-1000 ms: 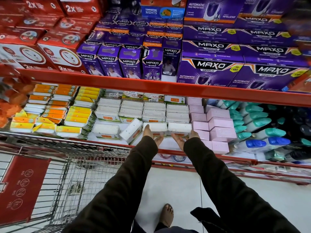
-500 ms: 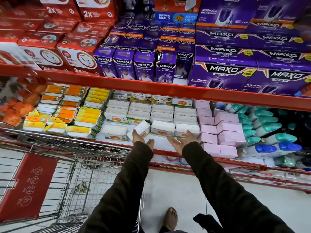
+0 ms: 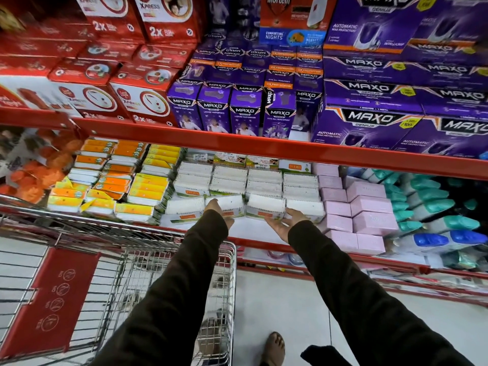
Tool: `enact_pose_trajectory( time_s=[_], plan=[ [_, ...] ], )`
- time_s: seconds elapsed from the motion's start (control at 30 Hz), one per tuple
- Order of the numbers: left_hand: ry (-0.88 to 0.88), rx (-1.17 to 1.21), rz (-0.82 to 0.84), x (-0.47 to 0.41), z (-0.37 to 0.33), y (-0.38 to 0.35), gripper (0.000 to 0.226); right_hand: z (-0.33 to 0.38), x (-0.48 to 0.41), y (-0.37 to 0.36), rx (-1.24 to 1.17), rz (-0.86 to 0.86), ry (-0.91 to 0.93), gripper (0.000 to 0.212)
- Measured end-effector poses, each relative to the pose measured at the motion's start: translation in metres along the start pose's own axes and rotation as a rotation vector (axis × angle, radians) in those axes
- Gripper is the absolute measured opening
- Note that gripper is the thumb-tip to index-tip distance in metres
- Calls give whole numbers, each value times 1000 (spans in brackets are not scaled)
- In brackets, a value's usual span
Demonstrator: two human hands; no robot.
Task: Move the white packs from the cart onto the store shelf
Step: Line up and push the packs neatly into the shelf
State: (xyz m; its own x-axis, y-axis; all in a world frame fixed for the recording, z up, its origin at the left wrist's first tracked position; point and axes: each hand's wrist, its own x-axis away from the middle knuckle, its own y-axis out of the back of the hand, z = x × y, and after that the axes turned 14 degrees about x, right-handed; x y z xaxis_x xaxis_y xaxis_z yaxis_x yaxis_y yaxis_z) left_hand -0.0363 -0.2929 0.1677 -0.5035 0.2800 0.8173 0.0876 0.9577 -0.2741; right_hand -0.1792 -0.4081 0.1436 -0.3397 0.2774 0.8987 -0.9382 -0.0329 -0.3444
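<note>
Store shelf (image 3: 237, 231), near row: left hand (image 3: 217, 211) on white pack (image 3: 227, 203), grip partly hidden; right hand (image 3: 286, 221) spread open, palm up; pack labels blurred.

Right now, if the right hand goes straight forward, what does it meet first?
Probably the front white pack at the right end of the row; the right hand, palm up and open, lies just before it. Whether the fingers already touch is unclear.

Both arms reach forward in dark sleeves; the left hand (image 3: 218, 210) points fingers ahead, the right hand (image 3: 286, 222) lies palm up, fingers spread.
</note>
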Motion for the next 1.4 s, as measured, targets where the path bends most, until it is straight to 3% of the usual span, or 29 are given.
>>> enact_pose_trajectory(
  time_s=[0.5,0.6,0.7,0.77,0.83,1.03,1.17,1.3,1.4],
  plan=[
    [168,290,121,-1,-14,1,66,-14,1,-14,80,-66,75,51],
    [207,336,116,-3,-13,7,81,-20,5,-11,55,-123,89,53],
    [243,375,82,3,-12,16,87,-16,10,-1,-172,-238,187,54],
    [249,390,72,8,-13,24,82,-12,8,10,-245,-217,274,45],
    [253,411,52,9,-15,34,76,-5,7,13,-169,-241,337,38],
    [175,377,-53,-1,-33,61,77,-1,1,1,-181,-158,350,41],
    [46,306,-98,-1,-47,68,53,-4,6,-1,-117,-138,322,47],
    [-61,124,3,0,-60,71,45,-7,4,-1,-146,-78,258,53],
    [-75,296,73,-11,-64,68,37,-18,8,-19,-182,-25,163,60]
  ],
)
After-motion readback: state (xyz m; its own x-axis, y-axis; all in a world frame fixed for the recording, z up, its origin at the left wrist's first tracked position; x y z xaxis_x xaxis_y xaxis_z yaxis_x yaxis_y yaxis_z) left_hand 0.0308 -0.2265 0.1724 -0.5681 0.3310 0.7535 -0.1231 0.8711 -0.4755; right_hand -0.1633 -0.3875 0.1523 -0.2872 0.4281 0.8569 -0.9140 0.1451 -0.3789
